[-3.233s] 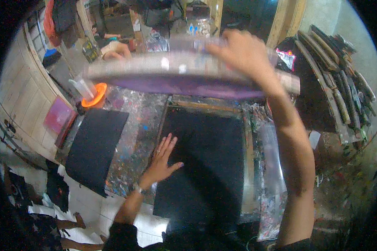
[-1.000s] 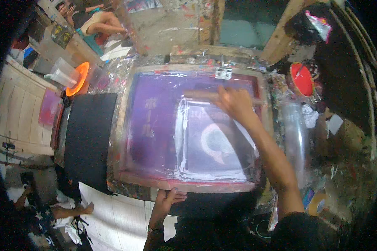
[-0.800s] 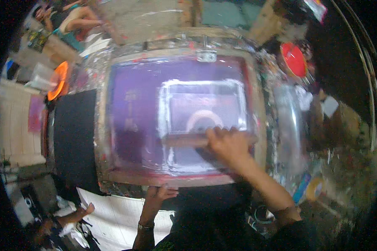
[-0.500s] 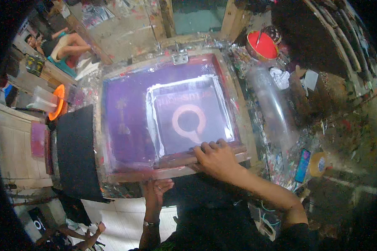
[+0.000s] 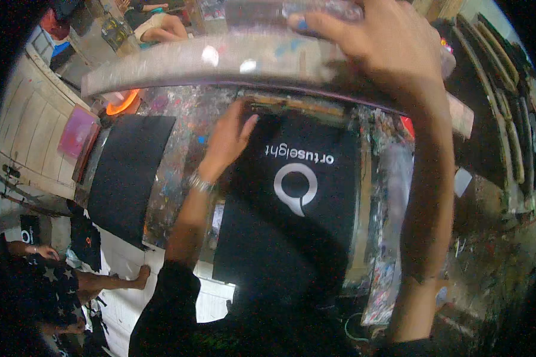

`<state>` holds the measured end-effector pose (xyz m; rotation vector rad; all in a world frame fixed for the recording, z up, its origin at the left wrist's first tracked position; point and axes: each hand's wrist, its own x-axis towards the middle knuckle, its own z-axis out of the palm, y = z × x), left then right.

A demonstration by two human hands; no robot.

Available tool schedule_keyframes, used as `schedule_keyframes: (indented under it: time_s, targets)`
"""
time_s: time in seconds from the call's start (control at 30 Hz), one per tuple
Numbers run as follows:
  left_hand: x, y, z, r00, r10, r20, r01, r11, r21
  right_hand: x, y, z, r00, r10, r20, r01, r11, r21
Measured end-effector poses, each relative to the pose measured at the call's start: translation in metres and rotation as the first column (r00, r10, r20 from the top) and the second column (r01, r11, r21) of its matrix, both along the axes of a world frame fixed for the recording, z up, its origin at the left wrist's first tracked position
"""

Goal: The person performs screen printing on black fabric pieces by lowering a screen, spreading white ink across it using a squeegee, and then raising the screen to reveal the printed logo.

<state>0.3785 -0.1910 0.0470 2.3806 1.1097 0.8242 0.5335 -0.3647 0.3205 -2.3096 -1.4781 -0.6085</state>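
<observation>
A wooden screen-printing frame (image 5: 173,64) is tilted up across the far side of the worktable, its near edge raised. My right hand (image 5: 393,41) grips that raised edge, thumb stretched to the left, slightly blurred. Beneath lies a black cloth panel (image 5: 256,220) bearing a white ring-shaped mark with a tail (image 5: 295,184) and a line of white lettering, upside down to me. My left hand (image 5: 227,138), with a bracelet at the wrist, is at the cloth's far left corner, thumb apart from the fingers. Its fingertips are partly hard to make out. The frame's mesh is mostly hidden.
Another black panel (image 5: 128,172) lies to the left. Beyond it are an orange dish (image 5: 124,102) and a purple-pink screen (image 5: 77,134). A person (image 5: 80,285) sits at lower left; another person's bare leg (image 5: 161,27) shows at far left. Boards (image 5: 494,77) lean on the right.
The screen frame has swung up from lying flat, lifted by my right hand, uncovering the white print on black cloth. My left hand has moved from below the frame to the cloth's far corner.
</observation>
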Motion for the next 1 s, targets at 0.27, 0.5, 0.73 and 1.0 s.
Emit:
schedule_keyframes:
  time_s: [0.27,0.5,0.73,1.0]
  targets:
    - [0.046,0.079,-0.104,0.976,-0.126,-0.179,0.182,0.922,0.342,0.045,0.037,0.069,0.986,0.054,-0.156,-0.078,0.985,-0.155]
    - [0.089,0.085,-0.086,0.949,-0.311,0.057,0.312,0.950,-0.016,0.099,0.069,0.057,0.994,0.062,0.094,-0.074,0.989,0.127]
    - [-0.140,0.144,-0.069,0.983,-0.042,0.179,-0.022,0.940,0.341,0.040,0.147,0.062,0.984,0.143,0.106,-0.149,0.988,0.051]
    - [-0.537,0.007,0.039,0.542,0.839,0.049,-0.689,0.411,0.597,-0.022,0.002,0.060,0.951,0.290,0.105,-0.301,0.947,0.110]
